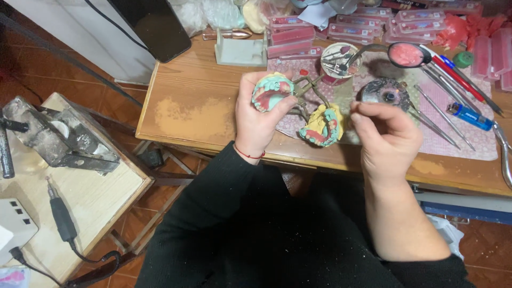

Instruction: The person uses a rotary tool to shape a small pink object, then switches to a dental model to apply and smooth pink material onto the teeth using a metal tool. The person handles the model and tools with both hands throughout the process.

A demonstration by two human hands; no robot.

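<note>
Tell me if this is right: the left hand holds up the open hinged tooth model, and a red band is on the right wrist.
Not quite. The head view shows the red band on the left wrist, under the left hand holding the tooth model.

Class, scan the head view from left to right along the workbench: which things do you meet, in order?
Left hand holding a hinged dental model → cup of burs → right hand → blue lighter → pliers.

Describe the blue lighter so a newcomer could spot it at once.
Look at the wooden table, then the pink mat on its right side. Near the mat's right edge, beside long metal tools, lies the lighter: short, stubby, bright blue with a metal cap, unlike the thin instruments.
</note>
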